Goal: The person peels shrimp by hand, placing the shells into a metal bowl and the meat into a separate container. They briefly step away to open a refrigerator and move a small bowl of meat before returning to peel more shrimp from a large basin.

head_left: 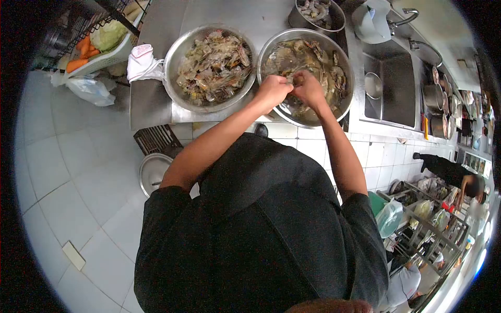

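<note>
My left hand (275, 92) and my right hand (309, 89) meet over the near side of a wide metal bowl (266, 44) of water and whole shrimp (334, 73). The fingers of both hands are pinched together on a small greyish shrimp, mostly hidden by the fingertips. To the left, a second metal bowl (171, 78) holds a heap of shrimp heads and shells (214, 68). Behind the water bowl stands a smaller metal pot (339, 23) with pale peeled shrimp (315, 10) in it.
A white cloth (143, 63) lies at the counter's left edge, near a basket (112, 57) with cabbage and carrots. On the right is a sink (389, 104) with taps. A pot lid (154, 172) sits low beside me. Another person (449, 169) bends over farther right.
</note>
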A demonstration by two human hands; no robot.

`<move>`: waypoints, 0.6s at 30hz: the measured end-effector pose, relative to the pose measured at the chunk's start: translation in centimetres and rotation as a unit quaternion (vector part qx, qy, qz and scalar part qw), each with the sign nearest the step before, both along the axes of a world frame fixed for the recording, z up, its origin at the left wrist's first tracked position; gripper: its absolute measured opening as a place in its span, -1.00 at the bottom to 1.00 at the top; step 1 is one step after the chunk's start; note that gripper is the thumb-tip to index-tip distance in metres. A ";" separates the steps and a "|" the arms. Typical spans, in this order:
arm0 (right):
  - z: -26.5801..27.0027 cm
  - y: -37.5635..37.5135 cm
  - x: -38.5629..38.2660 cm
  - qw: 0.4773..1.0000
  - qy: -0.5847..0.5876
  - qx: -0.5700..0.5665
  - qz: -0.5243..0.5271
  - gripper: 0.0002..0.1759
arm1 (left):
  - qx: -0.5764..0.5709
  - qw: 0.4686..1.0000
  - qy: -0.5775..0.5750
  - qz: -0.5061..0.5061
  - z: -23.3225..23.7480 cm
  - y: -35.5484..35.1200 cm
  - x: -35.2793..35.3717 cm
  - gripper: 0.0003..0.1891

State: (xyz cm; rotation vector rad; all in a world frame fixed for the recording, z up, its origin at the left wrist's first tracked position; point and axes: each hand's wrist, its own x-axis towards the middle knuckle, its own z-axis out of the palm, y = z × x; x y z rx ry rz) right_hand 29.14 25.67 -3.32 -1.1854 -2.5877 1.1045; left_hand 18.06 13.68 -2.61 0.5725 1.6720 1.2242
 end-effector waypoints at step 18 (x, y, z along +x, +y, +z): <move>1.0 0.8 -1.8 0.921 -0.065 0.321 0.210 -0.76 | 0.046 0.995 0.087 -0.007 1.9 -2.6 -2.7 -0.47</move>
